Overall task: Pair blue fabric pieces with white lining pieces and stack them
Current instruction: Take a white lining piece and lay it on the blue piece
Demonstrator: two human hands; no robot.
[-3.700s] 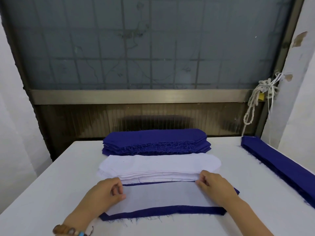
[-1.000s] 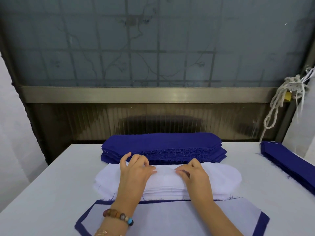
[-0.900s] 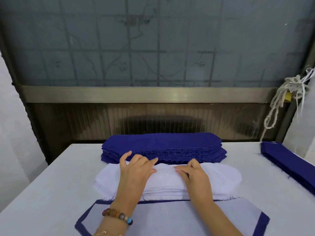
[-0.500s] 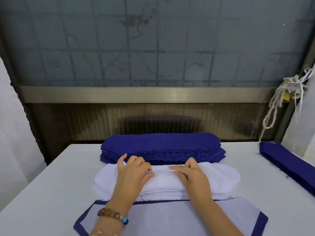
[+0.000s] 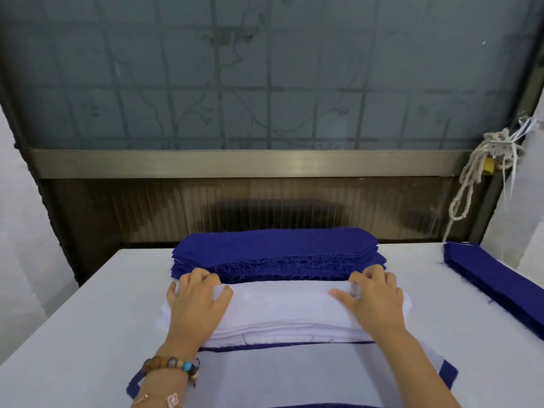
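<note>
Left hand (image 5: 192, 303): on the left end of the white lining stack (image 5: 282, 329); grip narrow, fingers curled over the far edge, thumb on top, pinching the top lining sheet (image 5: 282, 297).
Right hand (image 5: 375, 301): on the right end of the same stack; grip likewise narrow, fingers hooked over the far edge, thumb flat on the top lining sheet.
White lining stack: mid-counter, touching the blue fabric stack (image 5: 276, 254) behind it.
Paired piece (image 5: 294, 375): blue with white lining laid over it, flat, just in front of the white stack, under both forearms.
Blue strips (image 5: 500, 284): piled along the right side of the counter (image 5: 73, 334), well apart.
Bracelet (image 5: 169, 365): beaded, on the left wrist.
</note>
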